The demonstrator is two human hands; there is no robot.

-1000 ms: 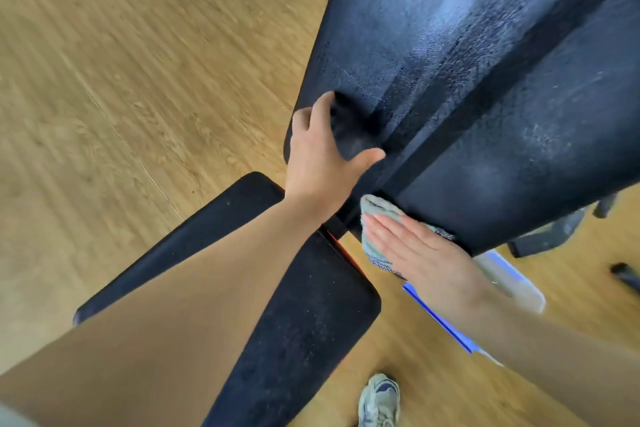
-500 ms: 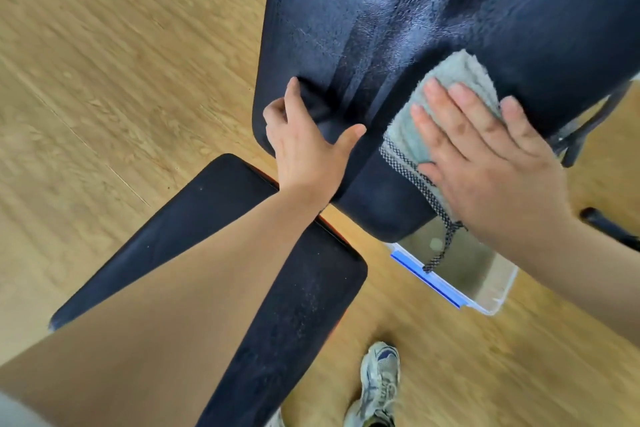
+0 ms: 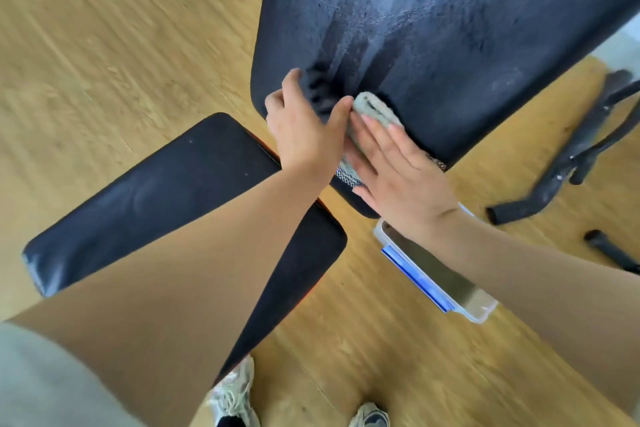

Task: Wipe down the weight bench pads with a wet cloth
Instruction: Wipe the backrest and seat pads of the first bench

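The black back pad (image 3: pixel 433 28) of the weight bench fills the top of the view, with wet streaks down its middle. The black seat pad (image 3: pixel 166 191) lies below it at the left, partly under my left forearm. My left hand (image 3: pixel 304 128) grips the lower edge of the back pad, thumb on the front face. My right hand (image 3: pixel 398 170) lies flat with straight fingers on a pale green cloth (image 3: pixel 374 111), pressing it against the bottom of the back pad right beside my left thumb. Most of the cloth is hidden under my fingers.
A clear plastic tub (image 3: pixel 436 277) with a blue clip stands on the wooden floor (image 3: pixel 104 45) under my right wrist. Black bench frame tubes (image 3: pixel 568 163) lie on the floor at the right. My two shoes (image 3: pixel 235 395) show at the bottom.
My right hand has slid the cloth down and left across the back pad, from its right part to the lower edge next to my left thumb. My left hand kept its grip.
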